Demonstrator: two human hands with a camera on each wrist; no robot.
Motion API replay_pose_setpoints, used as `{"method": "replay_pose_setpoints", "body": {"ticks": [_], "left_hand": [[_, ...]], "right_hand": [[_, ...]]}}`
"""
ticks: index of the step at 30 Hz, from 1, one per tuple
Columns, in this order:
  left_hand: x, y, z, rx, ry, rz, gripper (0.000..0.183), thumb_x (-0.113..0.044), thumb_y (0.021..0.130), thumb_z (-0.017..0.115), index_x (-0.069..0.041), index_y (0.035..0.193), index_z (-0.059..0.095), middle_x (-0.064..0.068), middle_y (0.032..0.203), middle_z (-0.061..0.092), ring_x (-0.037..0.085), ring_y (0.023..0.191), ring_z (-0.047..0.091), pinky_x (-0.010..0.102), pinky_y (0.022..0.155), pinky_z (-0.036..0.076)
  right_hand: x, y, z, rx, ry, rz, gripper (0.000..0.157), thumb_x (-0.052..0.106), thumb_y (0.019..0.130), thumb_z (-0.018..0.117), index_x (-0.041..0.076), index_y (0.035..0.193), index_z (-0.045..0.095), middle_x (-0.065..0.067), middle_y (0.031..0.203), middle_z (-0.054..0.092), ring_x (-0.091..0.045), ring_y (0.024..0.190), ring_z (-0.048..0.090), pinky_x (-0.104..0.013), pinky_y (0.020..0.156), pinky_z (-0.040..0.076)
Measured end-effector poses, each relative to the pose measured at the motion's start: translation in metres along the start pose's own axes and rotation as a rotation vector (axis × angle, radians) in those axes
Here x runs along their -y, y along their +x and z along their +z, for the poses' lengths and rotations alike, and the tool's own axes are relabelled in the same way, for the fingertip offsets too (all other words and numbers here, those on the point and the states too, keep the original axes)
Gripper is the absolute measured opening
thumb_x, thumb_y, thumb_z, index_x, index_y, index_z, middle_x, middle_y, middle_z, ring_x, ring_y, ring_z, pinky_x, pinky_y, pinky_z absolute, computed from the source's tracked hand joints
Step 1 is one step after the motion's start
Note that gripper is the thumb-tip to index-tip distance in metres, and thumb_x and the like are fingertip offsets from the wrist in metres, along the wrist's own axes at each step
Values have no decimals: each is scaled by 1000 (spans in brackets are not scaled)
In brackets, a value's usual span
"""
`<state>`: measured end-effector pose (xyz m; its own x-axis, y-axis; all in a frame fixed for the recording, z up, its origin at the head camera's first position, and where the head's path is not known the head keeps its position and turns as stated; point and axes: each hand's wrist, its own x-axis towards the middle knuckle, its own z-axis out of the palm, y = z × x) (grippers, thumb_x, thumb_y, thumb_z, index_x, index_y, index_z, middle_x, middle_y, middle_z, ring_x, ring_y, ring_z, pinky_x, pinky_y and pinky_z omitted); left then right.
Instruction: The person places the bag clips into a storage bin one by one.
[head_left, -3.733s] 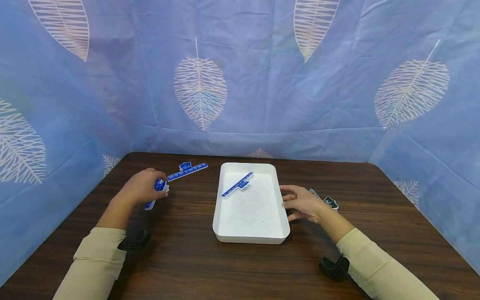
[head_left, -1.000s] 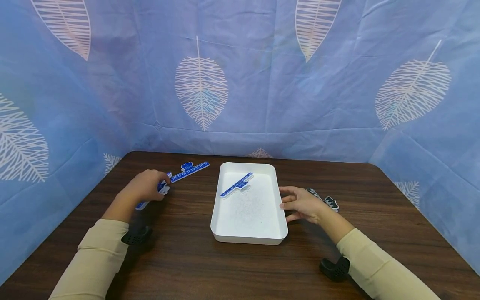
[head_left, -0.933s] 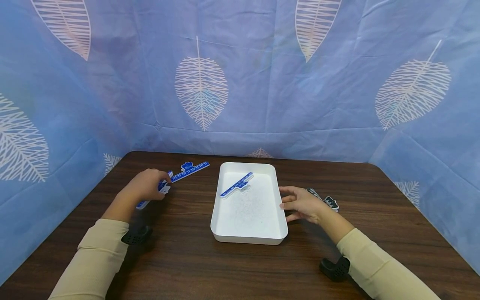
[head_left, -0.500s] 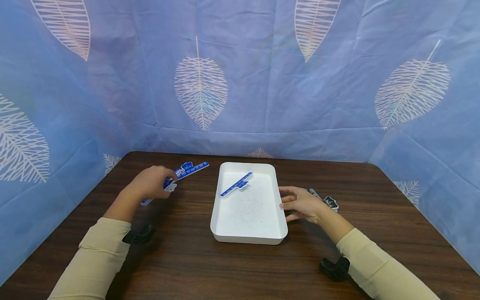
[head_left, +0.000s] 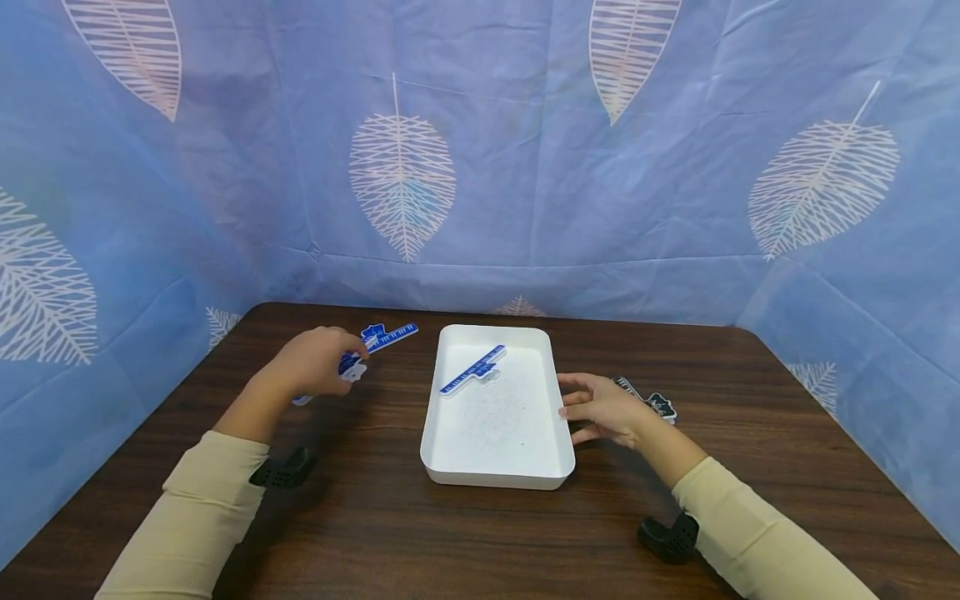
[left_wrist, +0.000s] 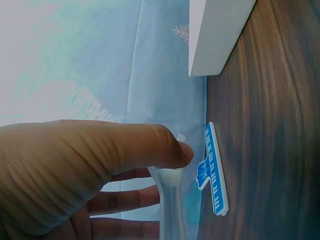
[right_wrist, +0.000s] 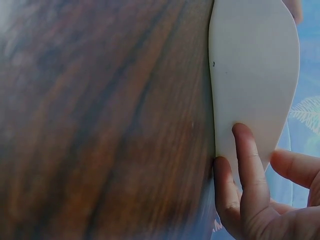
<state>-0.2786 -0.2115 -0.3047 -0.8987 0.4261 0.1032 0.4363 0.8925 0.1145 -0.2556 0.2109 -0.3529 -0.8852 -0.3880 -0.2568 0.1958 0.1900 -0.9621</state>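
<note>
Wood tabletop (head_left: 420,542); clip (head_left: 349,362) pinched in left fingertips (left_wrist: 172,150).

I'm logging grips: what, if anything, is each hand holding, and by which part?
The left hand pinches a blue-and-white clip near its middle tab; exact contact is partly hidden. The right hand merely touches the white tray at its outer side.

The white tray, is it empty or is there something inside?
Not empty: in the head view, one blue piano-keyboard clip lies inside the white tray, toward its far end.
</note>
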Motion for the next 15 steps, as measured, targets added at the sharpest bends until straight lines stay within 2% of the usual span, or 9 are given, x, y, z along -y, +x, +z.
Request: {"method": "replay_pose_setpoints", "body": {"ticks": [8,15], "left_hand": [[-12,2,-4,7,23,41,40,-14,71,84,-11,109,73,11,106,68,23,85,60,45,74,54],[-21,6,-7,-2,22,82,37,-14,70,83,-12,106,73,9,102,69,22,84,60,42,71,54]], "right_hand": [[0,-1,0,-3,-1,-4,71,-7,93,57,-4,152,18,-36,135,42,-34,101,64,-48,77,57],[0,0,0,-7,-2,-4,71,-8,92,57,-4,152,19,-36,134,43,-33,100,65,-48,76,57]]}}
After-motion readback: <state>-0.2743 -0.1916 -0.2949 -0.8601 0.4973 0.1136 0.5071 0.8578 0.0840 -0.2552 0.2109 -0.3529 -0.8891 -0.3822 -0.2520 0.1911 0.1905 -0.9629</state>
